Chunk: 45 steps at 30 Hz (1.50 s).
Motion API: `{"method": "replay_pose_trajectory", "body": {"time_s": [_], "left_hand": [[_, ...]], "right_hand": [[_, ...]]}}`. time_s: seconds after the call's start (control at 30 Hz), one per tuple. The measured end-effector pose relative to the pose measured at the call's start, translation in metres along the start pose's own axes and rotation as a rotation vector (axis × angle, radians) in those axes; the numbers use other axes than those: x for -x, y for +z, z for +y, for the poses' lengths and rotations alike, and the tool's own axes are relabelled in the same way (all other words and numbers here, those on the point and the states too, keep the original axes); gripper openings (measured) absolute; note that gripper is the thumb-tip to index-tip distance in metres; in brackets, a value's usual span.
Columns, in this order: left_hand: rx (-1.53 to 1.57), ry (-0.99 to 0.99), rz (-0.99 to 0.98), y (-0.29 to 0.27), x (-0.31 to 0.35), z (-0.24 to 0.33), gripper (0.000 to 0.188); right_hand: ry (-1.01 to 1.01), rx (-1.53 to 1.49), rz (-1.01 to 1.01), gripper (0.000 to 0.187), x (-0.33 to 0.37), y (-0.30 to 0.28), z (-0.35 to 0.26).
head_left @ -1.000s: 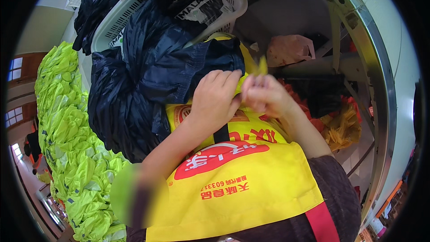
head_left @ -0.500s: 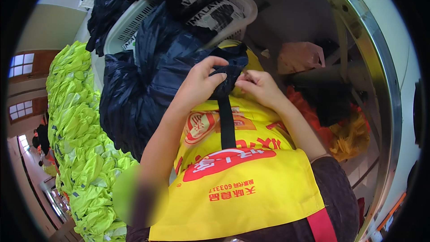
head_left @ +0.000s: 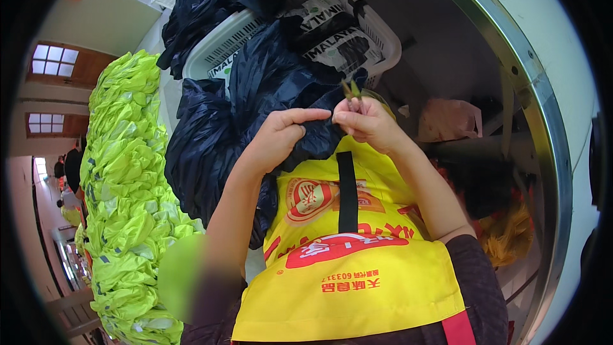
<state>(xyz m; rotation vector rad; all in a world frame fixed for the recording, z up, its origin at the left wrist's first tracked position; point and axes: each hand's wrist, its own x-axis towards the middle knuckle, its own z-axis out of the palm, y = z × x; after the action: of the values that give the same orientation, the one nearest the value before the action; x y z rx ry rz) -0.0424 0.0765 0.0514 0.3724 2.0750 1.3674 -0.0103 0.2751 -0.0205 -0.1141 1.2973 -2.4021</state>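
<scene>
A heap of neon-yellow vests (head_left: pixel 124 198) lies at far left, finished-looking. The left hand (head_left: pixel 281 137) pinches the navy fabric (head_left: pixel 217 134) taut, fingers clamped, so the right hand (head_left: pixel 367 121), closed around small snips (head_left: pixel 352 91), can likely trim there. Both hands have risen from the yellow apron's (head_left: pixel 357 268) black strap (head_left: pixel 347 191) since half a second ago.

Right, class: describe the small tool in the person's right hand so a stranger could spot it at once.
Start at the white slatted basket at the top, then drop to the two hands over the dark navy fabric. The right hand pinches small snips, whose yellowish tips poke upward, unlike the soft cloth all around.
</scene>
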Motion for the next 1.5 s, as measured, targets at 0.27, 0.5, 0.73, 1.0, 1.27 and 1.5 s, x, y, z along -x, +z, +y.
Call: {"method": "replay_pose_trajectory", "body": {"time_s": [0.27, 0.5, 0.73, 1.0, 1.27, 1.5], "left_hand": [[-0.786, 0.127, 0.242, -0.006, 0.026, 0.035, 0.027], [-0.307, 0.193, 0.278, -0.02, 0.017, -0.001, 0.019], [0.399, 0.049, 0.332, -0.025, 0.019, -0.02, 0.009], [0.478, 0.115, 0.395, -0.021, 0.02, -0.028, 0.011], [0.534, 0.185, 0.417, -0.016, 0.019, -0.035, 0.01], [0.443, 0.179, 0.403, -0.009, 0.024, -0.036, 0.009]], "right_hand": [[-0.068, 0.268, -0.085, 0.014, -0.021, 0.034, -0.009], [-0.184, 0.508, 0.032, 0.013, -0.025, 0.053, -0.022], [0.226, -0.512, -0.134, 0.049, 0.008, 0.062, -0.006], [0.351, -0.57, -0.19, 0.042, 0.011, 0.083, 0.016], [0.367, -0.493, -0.129, 0.042, 0.009, 0.081, 0.017], [0.376, -0.552, -0.017, 0.039, 0.005, 0.077, 0.014]]}}
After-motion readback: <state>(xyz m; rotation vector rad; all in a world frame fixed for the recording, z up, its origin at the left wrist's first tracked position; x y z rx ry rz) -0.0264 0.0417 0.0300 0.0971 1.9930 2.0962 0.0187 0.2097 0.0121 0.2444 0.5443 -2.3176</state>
